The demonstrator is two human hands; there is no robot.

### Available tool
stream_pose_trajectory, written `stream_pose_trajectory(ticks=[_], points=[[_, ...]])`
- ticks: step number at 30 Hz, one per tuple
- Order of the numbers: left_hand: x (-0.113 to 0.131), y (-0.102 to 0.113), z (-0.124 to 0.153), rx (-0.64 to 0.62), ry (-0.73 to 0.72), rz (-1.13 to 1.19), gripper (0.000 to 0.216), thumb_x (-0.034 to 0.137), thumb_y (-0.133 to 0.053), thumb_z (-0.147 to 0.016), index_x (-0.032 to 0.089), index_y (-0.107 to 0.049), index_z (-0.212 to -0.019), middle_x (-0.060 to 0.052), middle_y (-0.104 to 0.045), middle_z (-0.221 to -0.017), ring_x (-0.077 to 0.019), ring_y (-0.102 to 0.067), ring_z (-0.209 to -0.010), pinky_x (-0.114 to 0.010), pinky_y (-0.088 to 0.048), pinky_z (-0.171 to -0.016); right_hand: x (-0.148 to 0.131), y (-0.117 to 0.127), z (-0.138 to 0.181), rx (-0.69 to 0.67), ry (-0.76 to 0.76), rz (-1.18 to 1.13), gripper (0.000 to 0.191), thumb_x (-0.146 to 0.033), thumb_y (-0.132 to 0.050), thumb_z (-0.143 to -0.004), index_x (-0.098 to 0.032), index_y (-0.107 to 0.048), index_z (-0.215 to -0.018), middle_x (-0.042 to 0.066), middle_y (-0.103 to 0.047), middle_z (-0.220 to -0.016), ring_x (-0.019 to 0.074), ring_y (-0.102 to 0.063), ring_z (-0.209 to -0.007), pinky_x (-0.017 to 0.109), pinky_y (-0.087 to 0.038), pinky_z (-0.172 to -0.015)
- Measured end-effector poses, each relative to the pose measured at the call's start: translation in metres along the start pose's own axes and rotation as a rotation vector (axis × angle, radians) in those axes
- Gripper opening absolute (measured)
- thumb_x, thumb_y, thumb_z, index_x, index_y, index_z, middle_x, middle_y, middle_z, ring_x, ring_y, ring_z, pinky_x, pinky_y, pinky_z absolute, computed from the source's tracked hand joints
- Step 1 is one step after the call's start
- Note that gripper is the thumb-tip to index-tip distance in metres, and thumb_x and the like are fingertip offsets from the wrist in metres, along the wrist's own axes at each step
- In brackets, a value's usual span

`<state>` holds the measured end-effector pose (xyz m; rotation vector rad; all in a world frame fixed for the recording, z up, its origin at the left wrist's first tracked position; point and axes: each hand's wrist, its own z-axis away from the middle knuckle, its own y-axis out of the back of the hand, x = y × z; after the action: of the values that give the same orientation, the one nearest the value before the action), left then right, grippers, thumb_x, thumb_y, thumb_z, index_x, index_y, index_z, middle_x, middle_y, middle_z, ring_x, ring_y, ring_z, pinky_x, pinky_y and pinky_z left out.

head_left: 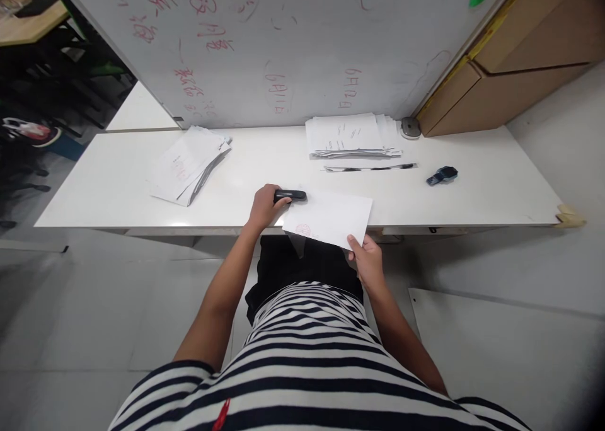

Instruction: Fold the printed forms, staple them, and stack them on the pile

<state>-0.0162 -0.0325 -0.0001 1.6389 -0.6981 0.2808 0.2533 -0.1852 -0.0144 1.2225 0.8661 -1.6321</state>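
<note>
My left hand [265, 207] is closed around a black stapler [291, 195], which lies over the upper left corner of a white paper sheet [331, 215]. Whether its jaws are pressed together is too small to tell. My right hand [367, 256] pinches the sheet's lower right corner, thumb on top. A round red stamp shows near the paper's lower left edge, and that edge juts past the front of the white table [255, 160]. How many sheets are held together I cannot tell.
A fanned pile of papers [189, 163] lies at left, and a layered paper stack [345, 135] at the back. Near it are a thin black-and-white strip [368, 167], a dark wristwatch-like item [442, 175] and a small grey device [410, 128]. A whiteboard [312, 46] and cardboard boxes [491, 97] stand behind.
</note>
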Motion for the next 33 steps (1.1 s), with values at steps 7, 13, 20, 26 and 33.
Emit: stream_pose_trajectory(ticks=[7,13,20,26,33], points=[[0.000,-0.001,-0.001,0.055,0.042,-0.077,0.032,0.047,-0.055,-0.087,0.019,-0.056,-0.104,-0.010,-0.060,-0.101,-0.0262,-0.055,-0.095,-0.040,-0.045,-0.084,-0.001,0.012,-0.006,0.118,0.045,0.019,0.035,-0.051,-0.069,-0.075,-0.018,-0.065,-0.085,-0.003,-0.057,-0.062,0.0072,-0.040,-0.046,0.022,-0.033,-0.045],[0.001,0.001,-0.001,0.146,0.175,-0.107,0.036,0.047,-0.048,-0.091,0.018,-0.054,-0.110,-0.013,-0.059,-0.107,-0.0283,-0.054,-0.100,-0.041,-0.044,-0.086,-0.008,0.023,-0.011,0.199,0.098,-0.034,0.030,-0.045,-0.070,-0.076,-0.017,-0.066,-0.085,0.000,-0.063,-0.078,0.0051,-0.041,-0.048,0.022,-0.033,-0.045],[0.000,0.002,0.000,0.144,0.189,-0.077,0.037,0.048,-0.048,-0.090,0.018,-0.054,-0.112,-0.013,-0.058,-0.108,-0.0278,-0.055,-0.099,-0.040,-0.044,-0.085,-0.010,0.023,-0.011,0.192,0.100,-0.073,0.029,-0.044,-0.072,-0.075,-0.018,-0.067,-0.086,0.000,-0.064,-0.080,0.0045,-0.041,-0.048,0.021,-0.033,-0.044],[-0.002,0.001,-0.002,0.143,0.196,-0.064,0.038,0.046,-0.060,-0.083,0.019,-0.054,-0.108,-0.011,-0.058,-0.106,-0.0269,-0.056,-0.098,-0.040,-0.044,-0.087,-0.007,0.020,-0.011,0.175,0.079,-0.097,0.028,-0.044,-0.072,-0.074,-0.018,-0.066,-0.083,-0.001,-0.062,-0.077,0.0044,-0.040,-0.049,0.020,-0.033,-0.042],[-0.002,0.002,-0.002,0.135,0.214,-0.055,0.037,0.044,-0.064,-0.078,0.020,-0.054,-0.105,-0.009,-0.058,-0.104,-0.0268,-0.056,-0.098,-0.041,-0.044,-0.086,-0.009,0.019,-0.011,0.147,0.063,-0.106,0.028,-0.043,-0.072,-0.075,-0.018,-0.066,-0.084,-0.001,-0.062,-0.079,0.0041,-0.040,-0.049,0.020,-0.033,-0.042]])
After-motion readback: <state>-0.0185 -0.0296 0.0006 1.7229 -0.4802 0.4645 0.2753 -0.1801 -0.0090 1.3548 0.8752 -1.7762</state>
